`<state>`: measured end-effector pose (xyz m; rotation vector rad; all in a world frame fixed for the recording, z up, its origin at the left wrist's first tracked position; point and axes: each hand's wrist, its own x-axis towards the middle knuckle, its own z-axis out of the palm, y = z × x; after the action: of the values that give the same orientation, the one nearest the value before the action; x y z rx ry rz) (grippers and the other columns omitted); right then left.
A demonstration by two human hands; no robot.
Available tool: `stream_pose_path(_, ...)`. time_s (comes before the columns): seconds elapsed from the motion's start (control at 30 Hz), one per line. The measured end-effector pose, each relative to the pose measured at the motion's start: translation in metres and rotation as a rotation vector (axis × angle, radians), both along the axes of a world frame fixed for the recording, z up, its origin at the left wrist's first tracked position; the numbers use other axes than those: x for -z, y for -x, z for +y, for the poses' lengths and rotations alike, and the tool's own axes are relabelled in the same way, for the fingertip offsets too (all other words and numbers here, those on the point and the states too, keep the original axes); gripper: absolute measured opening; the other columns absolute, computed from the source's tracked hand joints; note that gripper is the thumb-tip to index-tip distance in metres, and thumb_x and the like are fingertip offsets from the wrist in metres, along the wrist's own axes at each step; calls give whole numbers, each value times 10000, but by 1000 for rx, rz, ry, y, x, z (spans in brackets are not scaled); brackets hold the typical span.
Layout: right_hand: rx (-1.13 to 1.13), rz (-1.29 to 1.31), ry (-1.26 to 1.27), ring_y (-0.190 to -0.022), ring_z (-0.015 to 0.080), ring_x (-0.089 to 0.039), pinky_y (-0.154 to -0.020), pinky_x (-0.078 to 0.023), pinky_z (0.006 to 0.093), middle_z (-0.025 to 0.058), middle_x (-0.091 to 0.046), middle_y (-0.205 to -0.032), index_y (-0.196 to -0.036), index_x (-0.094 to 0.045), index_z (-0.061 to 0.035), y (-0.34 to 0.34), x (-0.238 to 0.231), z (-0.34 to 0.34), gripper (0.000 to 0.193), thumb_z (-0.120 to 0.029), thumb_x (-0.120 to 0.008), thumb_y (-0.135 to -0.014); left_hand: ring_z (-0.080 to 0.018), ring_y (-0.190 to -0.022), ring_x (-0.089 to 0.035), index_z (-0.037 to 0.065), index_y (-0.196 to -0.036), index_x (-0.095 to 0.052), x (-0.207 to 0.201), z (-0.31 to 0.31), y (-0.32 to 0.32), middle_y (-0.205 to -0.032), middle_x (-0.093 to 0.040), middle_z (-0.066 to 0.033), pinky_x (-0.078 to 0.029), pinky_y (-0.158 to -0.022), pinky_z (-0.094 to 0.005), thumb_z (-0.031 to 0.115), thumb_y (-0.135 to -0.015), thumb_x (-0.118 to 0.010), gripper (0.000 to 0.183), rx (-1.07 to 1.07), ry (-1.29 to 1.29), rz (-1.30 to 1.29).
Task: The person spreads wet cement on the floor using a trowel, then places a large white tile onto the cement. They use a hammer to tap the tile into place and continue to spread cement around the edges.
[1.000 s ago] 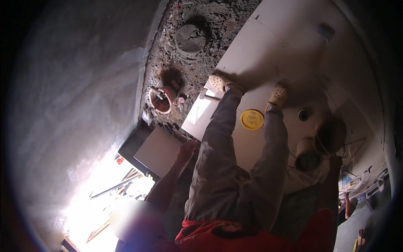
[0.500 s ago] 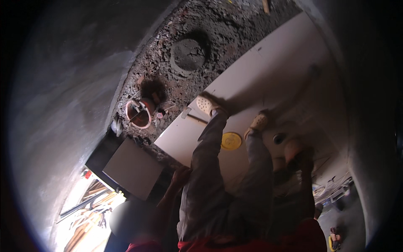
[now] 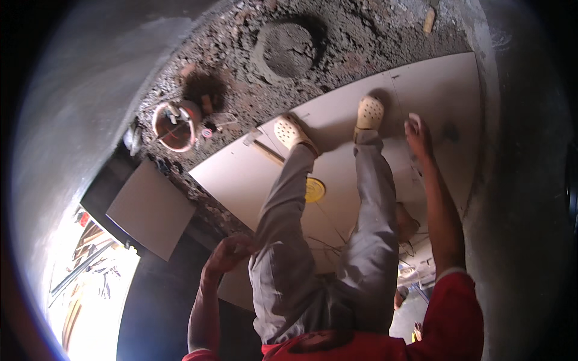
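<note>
My right hand (image 3: pixel 419 138) reaches forward over the pale tiled floor (image 3: pixel 445 90), to the right of my right shoe (image 3: pixel 369 114). Its fingers are closed around a small pale piece (image 3: pixel 414 117), too small to name. Beside my left knee hangs my left hand (image 3: pixel 227 257), fingers loosely bent and apart, with nothing visible in it. A hammer (image 3: pixel 268 153) with a wooden handle lies on the tiles by my left shoe (image 3: pixel 289 132). A yellow disc (image 3: pixel 314 190) rests between my legs, partly hidden by the left one.
Ahead, a round mound of grey mortar (image 3: pixel 286 51) sits on rough ground. A bucket (image 3: pixel 161 123) with tools stands at left, near a loose tile (image 3: pixel 150 207). A wooden piece (image 3: pixel 429 20) lies far right. A brown rounded thing (image 3: pixel 407 224) shows beside my right knee. Grey walls curve along both sides.
My right hand has moved forward from beside the brown rounded thing to the tiles near my right shoe. That shoe has stepped forward. My left hand has stayed by the knee; the view has shifted.
</note>
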<state>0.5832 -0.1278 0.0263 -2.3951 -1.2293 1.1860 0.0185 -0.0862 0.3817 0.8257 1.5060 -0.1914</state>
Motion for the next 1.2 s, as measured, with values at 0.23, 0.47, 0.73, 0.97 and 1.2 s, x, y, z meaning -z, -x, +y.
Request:
stream_pose_path(0.23,-323,-381,162,-1110,397,-665,-966,-515,483,206,-684,-1212,-1322,-603,-88,-110,131,117,425,-371,-600,-1006,-138,-959,-624,10,-1048,-708,140,-48,26,-987,-675,-38,-494,-875,-327,257,-993,-675,256,-141,-64,50)
stream_pose_path(0.47,-313,-607,-21,-1107,370,-670,-973,-523,469,196,-722,-1174,-1236,-690,-61,-243,282,245,430,-414,-542,-1040,-272,-1066,-688,1,-1223,-696,401,-127,31,-1137,-733,-192,-537,-943,-399,331,-931,-724,441,-266,46,323)
stream_pose_path(0.73,-183,-702,21,-1065,368,-694,-926,-548,460,224,-723,-1151,-1194,-701,8,-355,351,363,561,-501,-570,-996,-340,-1001,-593,-5,-1155,-592,519,-105,21,-1065,-617,-168,-474,-925,-447,437,-868,-808,570,-211,-366,971)
stream_pose_path(0.97,-13,-656,57,-1029,367,-715,-884,-569,452,249,-723,-1130,-1157,-710,67,-393,335,421,684,-577,-595,-958,-324,-1038,-630,98,-1037,-731,550,-7,-35,-1028,-645,-117,-521,-861,-442,160,-927,-702,129,17,-928,560)
stream_pose_path(1.2,220,-503,-549,-912,376,-746,-765,-608,431,311,-713,-1065,-1063,-678,196,-377,277,383,750,-538,-599,-931,-340,-1080,-649,51,-1002,-664,584,32,-28,-1073,-668,-120,-585,-854,-443,152,-953,-557,155,483,-817,488)
